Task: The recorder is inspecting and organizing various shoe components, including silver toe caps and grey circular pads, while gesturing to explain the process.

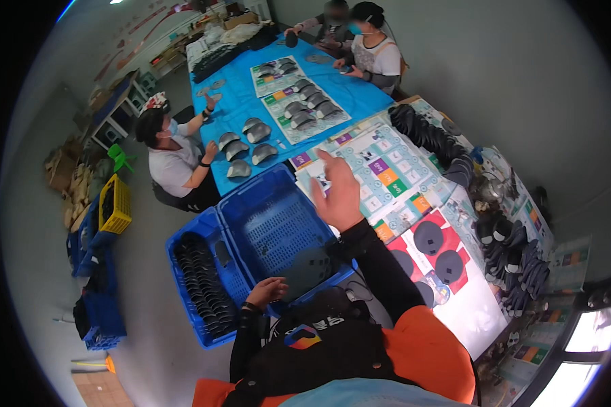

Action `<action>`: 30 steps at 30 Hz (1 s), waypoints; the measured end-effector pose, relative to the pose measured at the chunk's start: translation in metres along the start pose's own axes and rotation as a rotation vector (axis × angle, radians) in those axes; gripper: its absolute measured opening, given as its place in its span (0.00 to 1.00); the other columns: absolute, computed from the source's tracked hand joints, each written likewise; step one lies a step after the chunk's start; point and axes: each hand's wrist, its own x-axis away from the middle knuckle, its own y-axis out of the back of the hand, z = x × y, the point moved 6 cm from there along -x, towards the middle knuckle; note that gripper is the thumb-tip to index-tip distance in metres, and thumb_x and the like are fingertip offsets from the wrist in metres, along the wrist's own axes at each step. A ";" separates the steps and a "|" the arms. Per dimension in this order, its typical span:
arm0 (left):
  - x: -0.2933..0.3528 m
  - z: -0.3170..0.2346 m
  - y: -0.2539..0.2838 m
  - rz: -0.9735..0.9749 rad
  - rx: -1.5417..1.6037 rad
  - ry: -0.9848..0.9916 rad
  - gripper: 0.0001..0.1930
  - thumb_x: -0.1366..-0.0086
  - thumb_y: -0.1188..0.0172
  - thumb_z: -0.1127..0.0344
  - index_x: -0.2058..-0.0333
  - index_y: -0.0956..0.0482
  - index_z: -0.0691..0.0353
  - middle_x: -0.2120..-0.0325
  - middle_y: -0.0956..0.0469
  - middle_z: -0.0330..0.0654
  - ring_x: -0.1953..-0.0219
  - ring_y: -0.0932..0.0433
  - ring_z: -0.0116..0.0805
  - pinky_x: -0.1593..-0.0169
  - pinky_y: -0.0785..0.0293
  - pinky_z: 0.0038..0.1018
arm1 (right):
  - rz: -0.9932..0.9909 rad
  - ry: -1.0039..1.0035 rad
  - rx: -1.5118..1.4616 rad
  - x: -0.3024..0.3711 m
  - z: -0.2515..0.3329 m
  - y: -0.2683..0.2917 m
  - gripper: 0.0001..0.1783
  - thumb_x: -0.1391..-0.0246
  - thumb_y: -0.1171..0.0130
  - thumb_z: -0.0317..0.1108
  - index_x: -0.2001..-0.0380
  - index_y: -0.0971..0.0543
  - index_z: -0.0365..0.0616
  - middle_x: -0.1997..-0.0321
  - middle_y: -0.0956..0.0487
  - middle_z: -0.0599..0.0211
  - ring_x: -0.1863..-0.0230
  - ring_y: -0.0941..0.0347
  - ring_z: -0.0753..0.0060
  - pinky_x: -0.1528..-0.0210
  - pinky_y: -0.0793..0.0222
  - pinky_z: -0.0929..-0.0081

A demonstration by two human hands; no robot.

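My right hand is raised over the table beside the blue basket, its thumb and fingers apart and nothing visible between them. Low in front of my body, my left hand reaches to the near edge of the basket. Its fingers stretch toward a dark grey rounded piece with small black squares; whether they touch it I cannot tell. That piece lies at the near end of the blue perforated basket. On red sheets to the right lie several dark round discs, each with a small black square.
A second blue basket at left holds rows of dark curved pieces. Grey curved shells lie on the blue-covered table. A person sits at the left side; two more sit at the far end. Dark stacked pieces line the right.
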 end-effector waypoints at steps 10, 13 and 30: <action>-0.007 -0.015 0.007 -0.006 -0.060 -0.056 0.16 0.26 0.44 0.63 0.44 0.25 0.64 0.58 0.16 0.43 0.63 0.17 0.29 0.58 0.21 0.25 | -0.016 -0.155 -0.351 0.010 0.053 0.025 0.24 0.49 0.37 0.20 0.46 0.21 0.42 0.77 0.38 0.75 0.76 0.42 0.83 0.75 0.44 0.82; -0.002 -0.010 0.024 -0.043 -0.020 -0.059 0.16 0.24 0.47 0.63 0.44 0.25 0.65 0.59 0.16 0.44 0.60 0.17 0.31 0.56 0.21 0.26 | 0.152 -0.198 -0.599 0.027 0.059 0.039 0.21 0.50 0.36 0.18 0.51 0.20 0.40 0.78 0.38 0.77 0.78 0.44 0.84 0.75 0.46 0.83; -0.001 -0.017 0.013 -0.029 -0.144 -0.027 0.18 0.25 0.45 0.60 0.42 0.25 0.63 0.57 0.17 0.40 0.59 0.18 0.28 0.53 0.21 0.25 | 0.516 1.356 -1.043 0.089 0.213 0.217 0.17 0.32 0.49 0.42 0.52 0.21 0.40 0.45 0.20 0.48 0.45 0.24 0.61 0.42 0.30 0.61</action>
